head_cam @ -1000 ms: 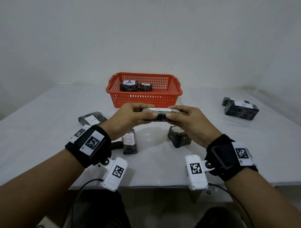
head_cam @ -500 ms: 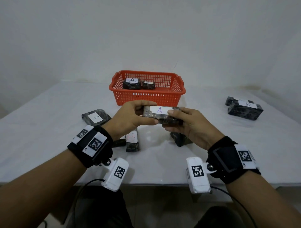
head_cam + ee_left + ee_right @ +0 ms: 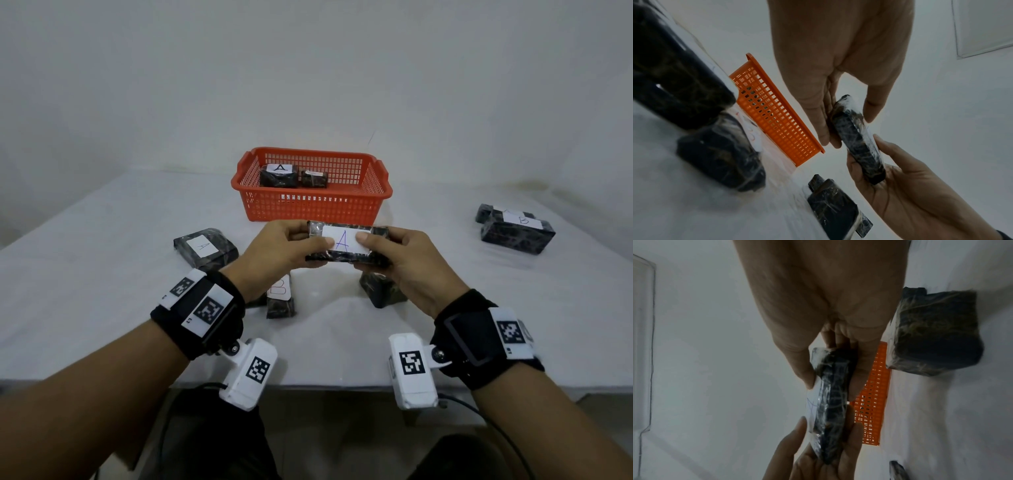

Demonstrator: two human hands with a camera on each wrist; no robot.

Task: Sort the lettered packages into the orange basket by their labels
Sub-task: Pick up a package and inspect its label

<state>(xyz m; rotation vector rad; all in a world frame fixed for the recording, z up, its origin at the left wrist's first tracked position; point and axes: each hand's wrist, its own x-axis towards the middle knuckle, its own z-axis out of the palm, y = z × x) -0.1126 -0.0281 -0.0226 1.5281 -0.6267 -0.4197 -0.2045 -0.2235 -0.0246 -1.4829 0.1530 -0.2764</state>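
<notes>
The held package (image 3: 346, 245), a flat dark wrapped block, is carried in the air just in front of the orange basket (image 3: 310, 209), above the table (image 3: 102, 274). Its white label faces up toward the head camera and reads "A".

Grip state:
- The left hand (image 3: 277, 255) pinches the left end of the held package, thumb on the label side and fingers (image 3: 824, 129) behind.
- The right hand (image 3: 407, 260) pinches the right end the same way, with the thumb on the label edge.

Basket contents: a block marked "A" (image 3: 278, 175) lies at the back left, and a smaller block (image 3: 314, 179) sits just beside it on the right. The label on the smaller block is too small to read.

Left on the table:
- One package with a faint "A" label (image 3: 205, 248), left of the hands.
- One package marked "B" (image 3: 280, 298), standing on end below the left hand.
- One dark package (image 3: 382, 294), partly hidden under the right hand, label not visible.
- A pair of packages far right (image 3: 515, 229), one labelled "B".

Progress assessment: two packages appear sorted and a third is ready for placement. The task looks less than half done. The open space on the right side of the basket appears sufficient for the held package.
</notes>
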